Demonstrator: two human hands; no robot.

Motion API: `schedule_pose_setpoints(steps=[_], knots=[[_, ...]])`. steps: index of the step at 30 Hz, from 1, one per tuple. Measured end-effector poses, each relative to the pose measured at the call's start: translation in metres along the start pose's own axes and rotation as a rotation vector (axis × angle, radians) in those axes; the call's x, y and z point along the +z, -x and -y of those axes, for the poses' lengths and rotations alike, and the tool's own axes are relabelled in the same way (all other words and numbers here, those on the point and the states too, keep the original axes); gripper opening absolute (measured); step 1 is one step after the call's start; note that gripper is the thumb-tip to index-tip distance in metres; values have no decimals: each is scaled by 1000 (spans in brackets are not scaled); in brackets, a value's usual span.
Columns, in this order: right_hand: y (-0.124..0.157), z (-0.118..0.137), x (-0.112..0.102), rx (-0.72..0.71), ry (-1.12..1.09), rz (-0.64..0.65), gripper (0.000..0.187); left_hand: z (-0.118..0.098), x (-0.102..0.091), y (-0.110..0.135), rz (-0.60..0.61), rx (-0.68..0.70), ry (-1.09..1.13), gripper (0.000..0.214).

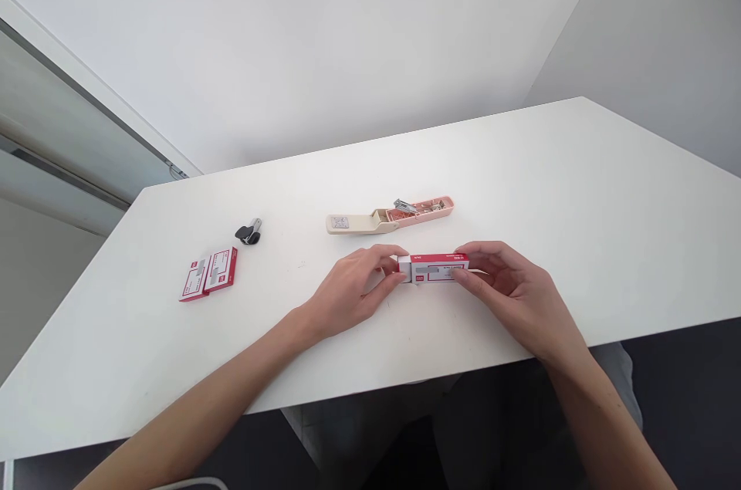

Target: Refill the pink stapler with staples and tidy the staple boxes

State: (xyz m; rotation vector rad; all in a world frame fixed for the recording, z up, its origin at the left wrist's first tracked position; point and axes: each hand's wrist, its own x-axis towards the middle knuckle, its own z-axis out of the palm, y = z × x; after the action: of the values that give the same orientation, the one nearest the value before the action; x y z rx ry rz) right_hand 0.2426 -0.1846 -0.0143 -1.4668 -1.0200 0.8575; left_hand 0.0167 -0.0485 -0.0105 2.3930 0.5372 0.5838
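A small red-and-white staple box (435,269) lies between my hands just above or on the white table, its printed side facing me. At its left end the plain white inner tray (404,268) sticks out a little from the sleeve. My left hand (362,285) pinches that tray end between thumb and fingers. The right end of the sleeve is gripped by my right hand (509,285), thumb in front and fingers behind. Beyond the box a stapler (420,211) lies opened out, its cream cover to the left and pink base to the right. What is inside the box is hidden.
Two more red-and-white staple boxes (208,275) lie side by side at the left. Behind them sits a black-and-silver staple remover (248,231). The white table (579,204) meets a wall at the back, and its near edge runs below my wrists.
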Motion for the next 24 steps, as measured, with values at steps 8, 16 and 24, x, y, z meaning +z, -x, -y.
schedule_pose_setpoints(steps=[8,16,24], knots=[[1,-2,-1,13,11,35,36,-3,-3,-1,70,25,27,28],[1,-5,-1,-2,47,151,38,-3,-3,0,140,42,55,40],[2,2,-1,-38,152,256,37,-4,-5,-2,192,49,77,54]])
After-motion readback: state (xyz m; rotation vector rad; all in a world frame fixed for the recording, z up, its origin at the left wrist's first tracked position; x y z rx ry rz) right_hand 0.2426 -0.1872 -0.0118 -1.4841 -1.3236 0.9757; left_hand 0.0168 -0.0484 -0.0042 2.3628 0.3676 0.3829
